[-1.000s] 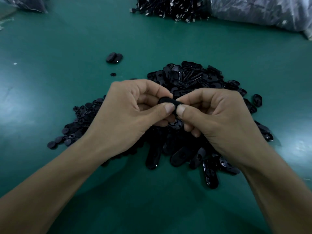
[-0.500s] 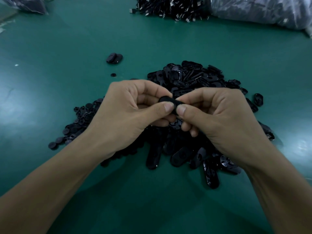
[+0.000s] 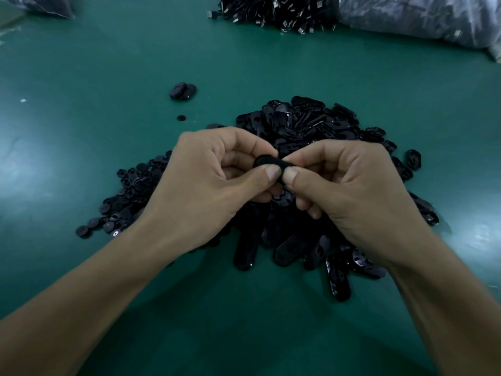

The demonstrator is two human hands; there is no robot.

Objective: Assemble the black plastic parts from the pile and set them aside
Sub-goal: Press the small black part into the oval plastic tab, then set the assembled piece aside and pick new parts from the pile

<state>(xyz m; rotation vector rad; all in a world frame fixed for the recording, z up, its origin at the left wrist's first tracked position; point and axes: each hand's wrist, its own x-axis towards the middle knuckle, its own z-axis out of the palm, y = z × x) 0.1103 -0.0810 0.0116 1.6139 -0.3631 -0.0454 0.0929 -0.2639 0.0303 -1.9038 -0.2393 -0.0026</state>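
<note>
A big pile of black plastic parts point(image 3: 311, 131) lies on the green table point(image 3: 108, 77), with small round pieces point(image 3: 127, 191) spread at its left and long oval shells at its front. Above the pile, my left hand point(image 3: 206, 183) and my right hand point(image 3: 349, 185) meet thumb to thumb and pinch one black oval part point(image 3: 267, 162) between them. Most of that part is hidden by my fingers. Two finished black parts point(image 3: 183, 90) lie apart at the back left, with a single small round piece point(image 3: 181, 118) near them.
Another heap of black pieces with metal ends point(image 3: 273, 10) sits at the table's far edge. A grey plastic bag point(image 3: 420, 17) lies at the back right and a dark bag point(image 3: 40, 4) at the back left.
</note>
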